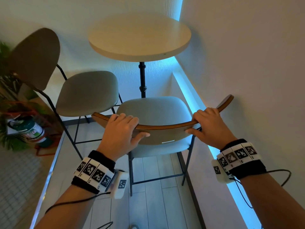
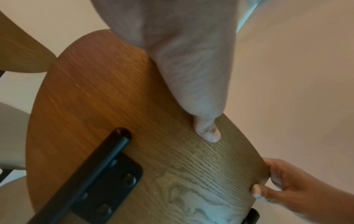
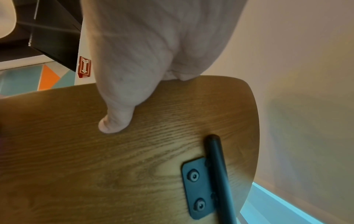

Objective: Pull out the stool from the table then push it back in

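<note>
Both hands hold the curved wooden backrest [image 1: 165, 128] of the stool [image 1: 155, 116], which stands at about six o'clock from the round worktop [image 1: 140, 35], its grey seat just short of the worktop's black post [image 1: 142, 78] and not tucked beneath the top. The left hand [image 1: 122, 131] has its grip clamped on the backrest's top edge toward the nine o'clock end, fingers curled over the far face and thumb pressed flat on the near face. The right hand [image 1: 209, 126] is clamped the same way toward the three o'clock end, fingers hooked over the edge, thumb on the near side.

In the left wrist view the thumb [image 2: 208, 133] lies against the wood grain of the backrest [image 2: 114, 98], above a black bracket [image 2: 114, 181] with screws and a black tube; the right hand [image 2: 287, 184] shows at four o'clock, pinching the panel's far edge. In the right wrist view the thumb [image 3: 114, 122] presses on the backrest [image 3: 95, 166], and another black bracket [image 3: 197, 188] with two screws sits at five o'clock.

A second stool [image 1: 87, 91] with a brown backrest stands at nine o'clock of the held one, close beside it. Further toward nine o'clock are a fire extinguisher [image 1: 31, 131] in a red stand and green plant leaves [image 1: 6, 50]. A blue light strip [image 1: 196, 103] runs along the wall at three o'clock. Both wrists wear bands with black-and-white markers.
</note>
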`<state>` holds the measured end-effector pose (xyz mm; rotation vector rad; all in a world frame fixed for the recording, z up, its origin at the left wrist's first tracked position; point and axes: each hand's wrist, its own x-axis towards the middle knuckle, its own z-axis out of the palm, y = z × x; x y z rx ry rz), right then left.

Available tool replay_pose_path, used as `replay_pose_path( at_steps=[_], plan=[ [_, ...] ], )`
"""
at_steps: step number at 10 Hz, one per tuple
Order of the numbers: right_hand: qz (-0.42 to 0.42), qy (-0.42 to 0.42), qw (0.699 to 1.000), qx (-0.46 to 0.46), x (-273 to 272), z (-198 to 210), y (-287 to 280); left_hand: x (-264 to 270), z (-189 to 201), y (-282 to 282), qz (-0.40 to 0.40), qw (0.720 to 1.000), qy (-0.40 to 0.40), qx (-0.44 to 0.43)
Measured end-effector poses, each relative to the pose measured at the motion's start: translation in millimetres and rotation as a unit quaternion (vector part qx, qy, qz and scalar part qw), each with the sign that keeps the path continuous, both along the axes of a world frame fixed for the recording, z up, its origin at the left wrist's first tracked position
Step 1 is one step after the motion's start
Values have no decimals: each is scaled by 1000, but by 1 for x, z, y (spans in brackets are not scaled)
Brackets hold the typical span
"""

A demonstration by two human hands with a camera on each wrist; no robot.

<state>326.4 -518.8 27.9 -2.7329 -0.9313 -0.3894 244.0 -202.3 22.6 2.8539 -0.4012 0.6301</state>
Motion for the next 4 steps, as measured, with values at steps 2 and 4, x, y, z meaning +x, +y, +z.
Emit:
replay_pose_path(
  at_steps=[2, 4],
  plan=[
    [0, -14, 1000, 13, -6, -2, 1, -3, -1, 1, -6, 999, 17, -36],
    [-76, -45, 990, 111, -31, -19, 9, -27, -10, 4, 33, 993, -7, -114]
  ],
)
